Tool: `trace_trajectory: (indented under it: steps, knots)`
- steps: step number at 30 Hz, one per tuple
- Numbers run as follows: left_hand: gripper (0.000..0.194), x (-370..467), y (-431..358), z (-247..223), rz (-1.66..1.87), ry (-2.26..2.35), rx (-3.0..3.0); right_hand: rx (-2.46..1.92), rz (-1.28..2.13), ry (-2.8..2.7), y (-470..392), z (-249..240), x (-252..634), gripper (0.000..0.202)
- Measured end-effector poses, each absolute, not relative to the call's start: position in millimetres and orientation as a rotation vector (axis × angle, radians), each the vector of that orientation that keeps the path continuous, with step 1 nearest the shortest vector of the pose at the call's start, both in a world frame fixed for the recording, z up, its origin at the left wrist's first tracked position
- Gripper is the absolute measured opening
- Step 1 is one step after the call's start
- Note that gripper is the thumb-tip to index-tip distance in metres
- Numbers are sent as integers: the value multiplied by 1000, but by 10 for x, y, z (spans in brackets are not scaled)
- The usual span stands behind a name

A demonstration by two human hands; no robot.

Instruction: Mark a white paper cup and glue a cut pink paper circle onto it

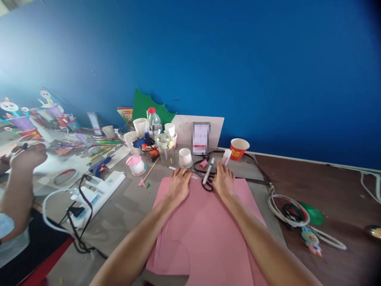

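Observation:
Several pink sheets (208, 230) lie stacked on the table before me, one with a curved cut at its lower left. My left hand (180, 184) rests on the stack's far left edge, fingers apart, beside a white pen (194, 178). Across from it, my right hand (224, 179) lies near the far edge with fingers spread. Between the hands are black-handled scissors (207, 183), with a white marker (208, 171) across them. Just beyond my right fingertips stands a small white bottle (226, 157). Neither hand visibly holds anything.
Behind stand a white paper cup (185, 158), a glass jar (166, 149) and a red cup (239, 149). A power strip (102, 194) and blue glue gun (99, 166) lie left, near another person's hand. Coiled white cable (288, 210) sits at right.

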State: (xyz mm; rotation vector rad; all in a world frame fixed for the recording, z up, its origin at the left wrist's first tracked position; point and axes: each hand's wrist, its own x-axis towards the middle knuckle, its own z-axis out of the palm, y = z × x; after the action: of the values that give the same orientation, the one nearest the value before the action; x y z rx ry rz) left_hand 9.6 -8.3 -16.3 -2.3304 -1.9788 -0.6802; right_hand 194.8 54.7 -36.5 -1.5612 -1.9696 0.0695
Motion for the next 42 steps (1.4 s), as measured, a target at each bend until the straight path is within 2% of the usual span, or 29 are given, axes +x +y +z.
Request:
trace_trajectory:
  steps: [6,11,15,22,31,36,42]
  knots:
    - [27,92,-117,-98,-578,-2002,-2256,-1441,20,-1927,456,-223,1906,32]
    - [24,81,-102,-56,-754,-2017,-2159,-1415,42,-2153,315,-58,1867,22]
    - [21,68,-89,-37,-913,-1992,-2078,-1469,7,-2275,246,2,1840,19]
    - [37,59,-98,-102,-797,-1973,-2216,-1470,83,-2327,206,-21,1816,19]
    - [26,45,-89,-81,-812,-2032,-2197,-1486,224,-2327,213,22,1827,19]
    - [34,16,-65,-102,-887,-2108,-2022,-1499,280,-2357,250,69,1826,21]
    - [33,-23,-18,-178,-959,-2135,-1917,-1516,397,-2390,323,211,1904,21]
